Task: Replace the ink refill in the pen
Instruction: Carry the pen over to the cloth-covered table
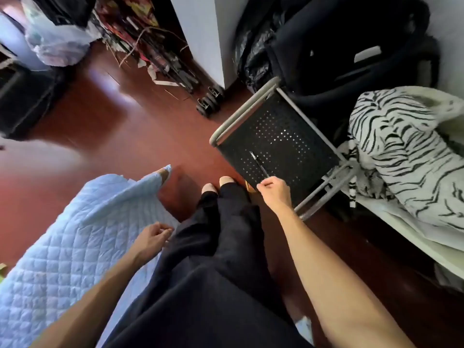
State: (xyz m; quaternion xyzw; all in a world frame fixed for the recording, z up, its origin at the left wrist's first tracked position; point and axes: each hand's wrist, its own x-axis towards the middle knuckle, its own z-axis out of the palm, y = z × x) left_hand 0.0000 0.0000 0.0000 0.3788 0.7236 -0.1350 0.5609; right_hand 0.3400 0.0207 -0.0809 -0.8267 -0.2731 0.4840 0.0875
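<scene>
Fingertips of the right hand [273, 190] are pinching the near end of the dark pen [259, 164] lying on the perforated black chair seat [288, 141], while the left hand [153, 238] is hanging loosely curled and empty beside the quilt [75, 242], with no readable writing anywhere.

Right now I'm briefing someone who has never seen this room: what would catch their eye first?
Probably the zebra-striped blanket heaped at the right edge, loud against the dark red floor. Next, the black perforated chair seat at centre right, where the right hand pinches the near end of a slim black pen lying on it. The left hand rests loosely by a pale blue quilt, lower left.
</scene>
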